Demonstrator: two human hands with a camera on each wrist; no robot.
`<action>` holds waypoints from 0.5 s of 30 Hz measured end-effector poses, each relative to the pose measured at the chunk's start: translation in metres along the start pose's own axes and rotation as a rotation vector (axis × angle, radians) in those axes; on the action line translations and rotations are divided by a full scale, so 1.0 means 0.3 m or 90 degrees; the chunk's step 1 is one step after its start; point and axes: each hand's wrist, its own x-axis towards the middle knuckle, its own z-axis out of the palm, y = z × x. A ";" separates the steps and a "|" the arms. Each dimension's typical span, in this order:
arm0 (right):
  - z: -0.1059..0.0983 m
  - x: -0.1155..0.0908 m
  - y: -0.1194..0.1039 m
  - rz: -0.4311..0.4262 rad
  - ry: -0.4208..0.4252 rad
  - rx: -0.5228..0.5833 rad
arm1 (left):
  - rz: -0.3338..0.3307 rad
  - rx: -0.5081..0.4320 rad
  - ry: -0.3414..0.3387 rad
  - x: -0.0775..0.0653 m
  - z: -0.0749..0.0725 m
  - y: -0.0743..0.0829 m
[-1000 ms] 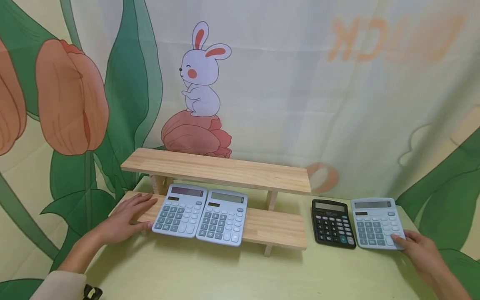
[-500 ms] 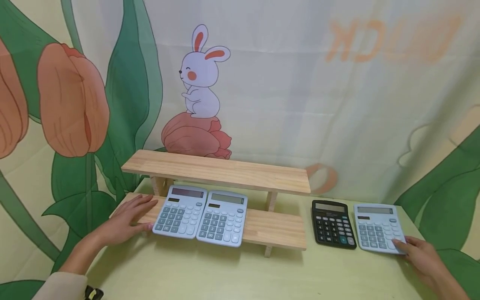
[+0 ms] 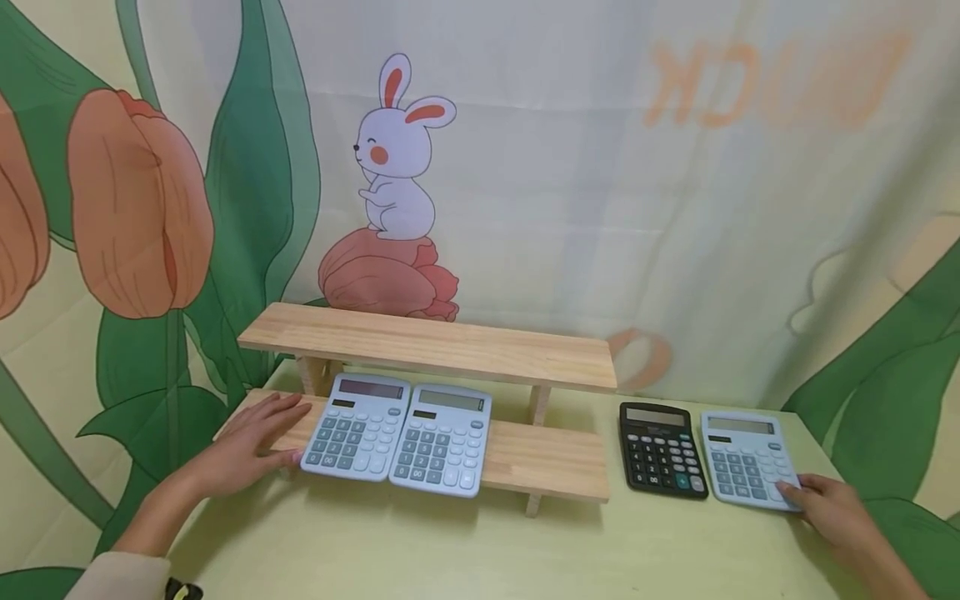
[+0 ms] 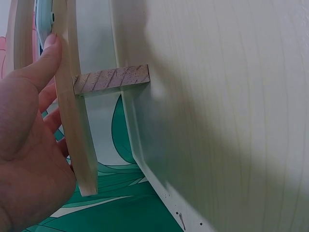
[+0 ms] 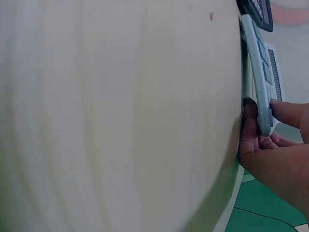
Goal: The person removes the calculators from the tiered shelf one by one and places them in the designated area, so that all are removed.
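Note:
My right hand (image 3: 832, 510) pinches the near right corner of a pale blue calculator (image 3: 750, 458), thumb on its keys and fingers underneath. In the right wrist view this calculator (image 5: 263, 72) stands edge-on, close over the table. Left of it lies a black calculator (image 3: 662, 450). My left hand (image 3: 243, 446) rests on the left end of the lower wooden shelf (image 3: 547, 458), fingers spread. Its thumb tip is right at the lower left corner of another pale blue calculator (image 3: 356, 427). A matching calculator (image 3: 441, 439) leans side by side with that one on the shelf.
Above and behind the lower shelf runs an upper wooden shelf (image 3: 427, 343). The stand is on a pale yellow-green table (image 3: 420, 550). Behind it hangs a curtain (image 3: 562, 208) printed with a rabbit and tulips.
The right hand has drawn its calculator slightly nearer and a little away from the black one. The left hand stays on the shelf. The head view has shifted slightly.

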 end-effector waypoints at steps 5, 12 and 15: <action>0.003 0.008 0.017 0.001 0.015 0.001 | 0.007 -0.003 -0.005 -0.003 -0.006 0.005; -0.001 0.016 0.008 -0.008 0.027 -0.022 | 0.007 -0.007 0.000 -0.011 -0.006 0.003; -0.002 0.025 0.016 0.004 0.038 -0.026 | -0.001 -0.010 -0.008 -0.009 -0.010 0.011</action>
